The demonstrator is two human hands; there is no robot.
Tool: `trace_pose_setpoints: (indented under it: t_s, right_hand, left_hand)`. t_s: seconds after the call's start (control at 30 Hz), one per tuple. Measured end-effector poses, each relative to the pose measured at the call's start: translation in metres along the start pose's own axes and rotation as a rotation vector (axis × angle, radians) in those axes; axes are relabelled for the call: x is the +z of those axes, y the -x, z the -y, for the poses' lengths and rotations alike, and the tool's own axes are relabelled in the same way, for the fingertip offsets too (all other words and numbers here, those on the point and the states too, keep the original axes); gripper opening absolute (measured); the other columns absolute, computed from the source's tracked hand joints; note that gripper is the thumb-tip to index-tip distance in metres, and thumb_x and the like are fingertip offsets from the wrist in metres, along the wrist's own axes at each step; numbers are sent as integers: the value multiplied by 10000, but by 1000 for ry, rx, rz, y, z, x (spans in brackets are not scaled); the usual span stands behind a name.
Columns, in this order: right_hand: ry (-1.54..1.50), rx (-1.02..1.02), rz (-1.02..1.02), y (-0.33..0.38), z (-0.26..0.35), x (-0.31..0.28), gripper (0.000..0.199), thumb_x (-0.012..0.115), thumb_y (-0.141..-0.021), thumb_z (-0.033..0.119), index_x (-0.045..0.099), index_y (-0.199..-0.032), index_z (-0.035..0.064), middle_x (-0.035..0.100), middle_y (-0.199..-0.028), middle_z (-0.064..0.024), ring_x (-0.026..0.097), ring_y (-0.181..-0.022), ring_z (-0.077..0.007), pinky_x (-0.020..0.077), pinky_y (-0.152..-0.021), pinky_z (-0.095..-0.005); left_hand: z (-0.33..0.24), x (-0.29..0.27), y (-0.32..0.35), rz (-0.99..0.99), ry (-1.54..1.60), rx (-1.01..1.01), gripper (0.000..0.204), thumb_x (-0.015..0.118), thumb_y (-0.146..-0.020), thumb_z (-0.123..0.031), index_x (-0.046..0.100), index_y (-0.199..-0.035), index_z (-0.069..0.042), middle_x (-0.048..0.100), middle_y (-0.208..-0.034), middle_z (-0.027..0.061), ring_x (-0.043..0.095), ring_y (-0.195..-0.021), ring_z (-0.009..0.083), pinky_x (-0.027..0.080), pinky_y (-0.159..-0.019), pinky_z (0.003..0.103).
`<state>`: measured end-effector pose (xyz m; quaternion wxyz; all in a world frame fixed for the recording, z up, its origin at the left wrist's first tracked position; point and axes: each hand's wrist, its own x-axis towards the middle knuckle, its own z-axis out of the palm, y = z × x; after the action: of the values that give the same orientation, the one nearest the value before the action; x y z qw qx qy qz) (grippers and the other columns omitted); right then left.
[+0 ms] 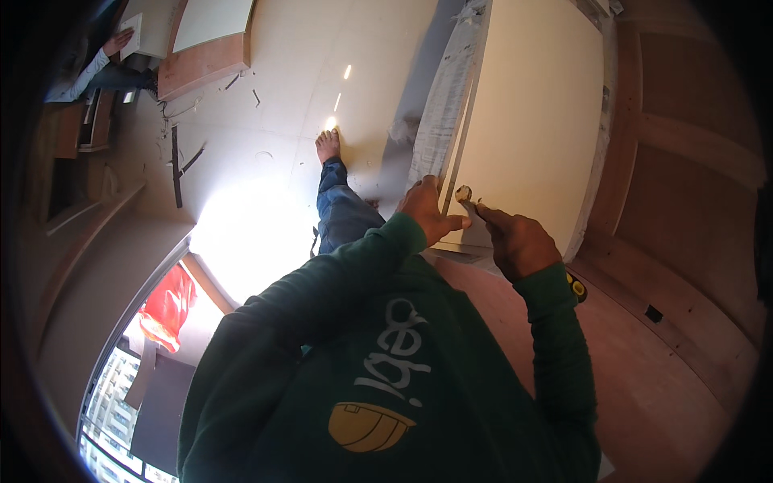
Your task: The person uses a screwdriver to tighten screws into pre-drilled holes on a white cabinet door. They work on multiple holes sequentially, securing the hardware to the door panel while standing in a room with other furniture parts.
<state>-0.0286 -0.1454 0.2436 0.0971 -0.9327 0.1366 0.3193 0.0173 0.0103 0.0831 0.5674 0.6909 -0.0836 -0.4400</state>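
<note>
While bracing the edge of a pale panel (531,97), aiming a tool (469,208) at a round hole (463,193)

When reckoned from the right hand (519,241), places the hole up and to the left, just by the tool's slim metal end; seems to hinge on that short slanting line. Wraps the right hand around the tool with curled fingers, index forward; cannot make out the handle inside the fist. Lays the left hand (431,211) half spread over the panel's left edge, thumb reaching to just below the hole, with nothing loose in its grasp. Counts both hands as about equally near.

Finds the hole close to the panel's near left corner: roundish, rough, woody brown against a smooth, flat cream face. Follows the panel's long axis away from the body.

Comes, just below the right hand, to a rounded yellow-and-black object (576,287). Meets crinkled, translucent wrapping (451,105) left of the panel, then blue denim trousers (350,213) and a bare foot (328,145) on a smooth, pale floor (282,48).

Reaches, farther off, thin dark strips (175,165), a reddish-brown wooden box (205,68) and a co-worker's hand (118,40) against a white board (134,36).
</note>
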Motion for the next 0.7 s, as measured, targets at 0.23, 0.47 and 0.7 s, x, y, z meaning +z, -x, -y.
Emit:
trace_pose_setpoints:
  t_s: [0.23, 0.47, 0.7]
  right_hand:
    - [83, 47, 78, -9, 4, -5, 355, 606, -1016, 150, 724, -1344, 218, 761, -1021, -202, 744, -915, -382, 598, -831, -479]
    - [437, 34, 145, -21, 16, -22, 469, 619, -965, 98, 691, -1381, 301, 716, -940, -157, 755, -840, -348, 614, -759, -468]
    - [405, -6, 18, -13, -3, -12, 417, 601, -1016, 164, 679, -1401, 305, 678, -925, -152, 732, -790, -341, 599, -738, -468]
  left_hand:
    - [-16, -17, -2, 100, 27, -110, 658, 912, -794, -342, 579, -1159, 92, 709, -1026, 234, 740, -905, 318, 583, -810, 416]
    - [-14, -13, 0, 79, -113, -94, 661, 915, -794, -356, 579, -1145, 93, 690, -1049, 259, 722, -972, 359, 564, -879, 446]
    - [-10, -7, 0, 58, -46, -79, 699, 894, -817, -376, 574, -1210, 106, 670, -1183, 299, 656, -1164, 423, 512, -1010, 471]
